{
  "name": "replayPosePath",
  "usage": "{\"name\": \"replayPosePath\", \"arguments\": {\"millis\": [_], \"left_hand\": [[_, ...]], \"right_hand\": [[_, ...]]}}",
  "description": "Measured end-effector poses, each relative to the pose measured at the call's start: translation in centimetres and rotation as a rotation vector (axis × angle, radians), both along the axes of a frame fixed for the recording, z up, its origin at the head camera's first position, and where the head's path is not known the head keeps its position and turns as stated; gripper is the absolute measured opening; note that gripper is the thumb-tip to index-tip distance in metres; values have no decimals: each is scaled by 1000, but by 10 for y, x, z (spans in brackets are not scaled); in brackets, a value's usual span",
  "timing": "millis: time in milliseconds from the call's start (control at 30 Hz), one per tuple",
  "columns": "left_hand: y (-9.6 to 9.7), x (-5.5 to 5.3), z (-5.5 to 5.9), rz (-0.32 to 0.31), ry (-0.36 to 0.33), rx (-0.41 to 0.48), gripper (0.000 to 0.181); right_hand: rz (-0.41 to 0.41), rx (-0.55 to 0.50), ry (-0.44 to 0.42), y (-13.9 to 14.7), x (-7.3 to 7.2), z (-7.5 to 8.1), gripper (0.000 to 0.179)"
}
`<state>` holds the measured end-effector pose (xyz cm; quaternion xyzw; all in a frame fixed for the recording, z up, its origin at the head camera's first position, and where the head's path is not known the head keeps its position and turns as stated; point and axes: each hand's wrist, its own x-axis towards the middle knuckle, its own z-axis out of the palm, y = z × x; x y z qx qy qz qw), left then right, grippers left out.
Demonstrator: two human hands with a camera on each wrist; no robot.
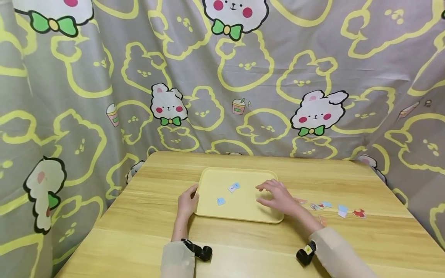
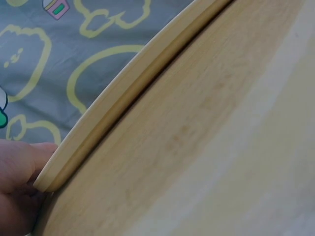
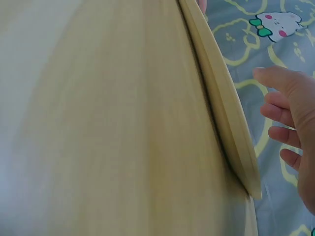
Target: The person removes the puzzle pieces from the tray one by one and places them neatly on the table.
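Note:
A pale yellow rectangular tray (image 1: 243, 210) lies on the table. Two small puzzle-like pieces, one light blue and one white with blue (image 1: 234, 187), lie together in its upper middle. Another light blue piece (image 1: 221, 201) lies nearer its left front. My left hand (image 1: 187, 200) grips the tray's left rim; in the left wrist view the thumb and fingers (image 2: 19, 167) meet at the rim. Over the right part of the tray hovers my right hand (image 1: 278, 197), its fingers loosely bent and apart. The right wrist view shows nothing between the thumb and fingers (image 3: 278, 113).
Right of the tray, several small printed pieces lie scattered on the wooden table (image 1: 229, 247): a red one (image 1: 359, 213), a blue and white one (image 1: 342, 210), an orange one (image 1: 322, 221). A patterned grey curtain (image 1: 208, 135) hangs behind the table.

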<state>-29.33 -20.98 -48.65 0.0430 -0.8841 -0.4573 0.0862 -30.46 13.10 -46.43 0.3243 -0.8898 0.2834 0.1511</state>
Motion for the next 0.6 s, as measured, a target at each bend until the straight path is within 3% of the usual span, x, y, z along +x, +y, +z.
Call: {"name": "replayPosePath", "arguments": {"millis": [200, 600], "left_hand": [[0, -2, -5, 7, 7, 6, 42], [-2, -4, -4, 25, 21, 8, 42]], "right_hand": [[-3, 56, -15, -19, -5, 2, 43], [61, 65, 29, -43, -14, 4, 40]]}}
